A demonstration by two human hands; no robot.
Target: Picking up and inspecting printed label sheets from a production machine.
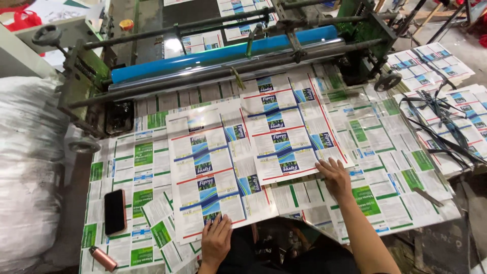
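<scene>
While both hands lie flat with fingers spread and nothing gripped, each presses on its own glossy printed sheet. The left hand [216,239] rests palm down on the near edge of the nearer printed sheet [213,172], a large white sheet with blue, red and green label panels that lies on the worktable [426,203]. The right hand [335,177] rests, fingers slightly fanned, on the near right corner of the farther printed sheet [284,127], which is of the same kind and overlaps the first one's right side, its far end reaching toward the rollers.

Under both sheets the table is covered with other printed sheets bearing green and white panels. To the left of the left hand a dark phone with a red edge [115,211] lies flat on those sheets, and nearer the table's front corner lies a small pink cylinder [103,259]. Across the far side of the table runs a machine with a blue roller [223,53] and grey metal bars, with hand wheels at its ends. Far right, a tangle of dark straps [446,122] lies on more stacked printed sheets. A big whitish sack [25,167] stands to the left of the table.
</scene>
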